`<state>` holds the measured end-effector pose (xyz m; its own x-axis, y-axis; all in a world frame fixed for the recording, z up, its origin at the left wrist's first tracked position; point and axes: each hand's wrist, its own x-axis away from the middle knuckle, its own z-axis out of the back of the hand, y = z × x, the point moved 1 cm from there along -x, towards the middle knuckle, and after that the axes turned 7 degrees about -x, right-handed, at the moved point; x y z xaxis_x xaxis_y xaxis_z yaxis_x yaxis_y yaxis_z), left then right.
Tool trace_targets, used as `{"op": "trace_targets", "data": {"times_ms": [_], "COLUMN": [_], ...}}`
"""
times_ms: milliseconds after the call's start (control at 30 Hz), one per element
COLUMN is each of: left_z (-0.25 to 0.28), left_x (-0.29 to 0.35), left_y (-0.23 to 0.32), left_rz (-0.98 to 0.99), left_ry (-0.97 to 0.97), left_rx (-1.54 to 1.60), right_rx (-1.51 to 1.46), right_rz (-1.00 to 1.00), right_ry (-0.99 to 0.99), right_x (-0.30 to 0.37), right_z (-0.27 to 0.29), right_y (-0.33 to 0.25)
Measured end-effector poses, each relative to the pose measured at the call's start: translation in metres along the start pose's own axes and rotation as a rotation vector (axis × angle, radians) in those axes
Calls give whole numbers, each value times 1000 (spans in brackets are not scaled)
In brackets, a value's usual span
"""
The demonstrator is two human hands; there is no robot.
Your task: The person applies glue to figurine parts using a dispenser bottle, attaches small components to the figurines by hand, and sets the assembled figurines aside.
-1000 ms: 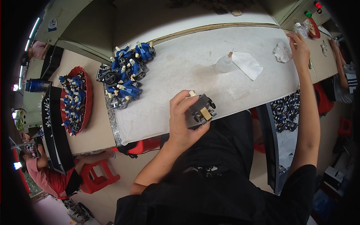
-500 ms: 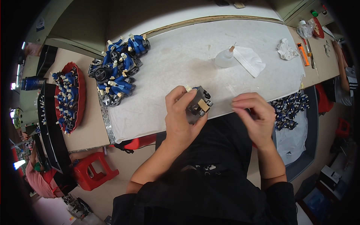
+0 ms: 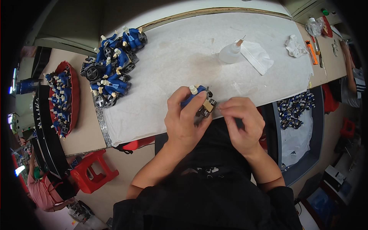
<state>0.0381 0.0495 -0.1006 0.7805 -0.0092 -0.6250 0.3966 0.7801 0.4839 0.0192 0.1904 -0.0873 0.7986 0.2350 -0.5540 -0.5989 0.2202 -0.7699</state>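
My left hand [image 3: 180, 120] is closed around a small toy figure in a wheelchair [image 3: 208, 105], with blue clothes, a cream peg where the head would sit, and a tan footplate turned to the right. Just right of it, my right hand [image 3: 245, 120] has thumb and fingertips pinched together close to the chair's front. Whatever lies between those fingertips is too small to make out. At the left of the white-covered table, a heap of similar wheelchair figures [image 3: 115, 84] lies piled. A translucent squeeze bottle with a thin needle tip [image 3: 230, 53] stands beyond my hands.
A folded white cloth [image 3: 257, 57] lies beside the bottle; crumpled tissue [image 3: 296, 46] and an orange tool [image 3: 311, 53] are farther right. More figures fill a red tray [image 3: 75, 99] at left and a grey bin [image 3: 317, 126] at right. A red stool [image 3: 103, 168] stands lower left.
My right hand has moved left, up to the toy figure. The figure has tilted in my left hand, so its blue upper body now shows.
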Motion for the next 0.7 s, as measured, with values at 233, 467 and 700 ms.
{"op": "trace_targets", "data": {"times_ms": [233, 467, 700], "left_z": [-2, -2, 5], "left_x": [-2, 3, 5], "left_y": [4, -4, -10], "left_rz": [41, 205, 222], "left_ry": [-23, -34, 36], "left_rx": [20, 161, 144], "right_rx": [53, 552, 870], "right_rz": [-106, -66, -193], "right_ry": [215, 255, 362], "right_x": [-4, -63, -115], "right_z": [30, 129, 243], "right_y": [15, 94, 161]}}
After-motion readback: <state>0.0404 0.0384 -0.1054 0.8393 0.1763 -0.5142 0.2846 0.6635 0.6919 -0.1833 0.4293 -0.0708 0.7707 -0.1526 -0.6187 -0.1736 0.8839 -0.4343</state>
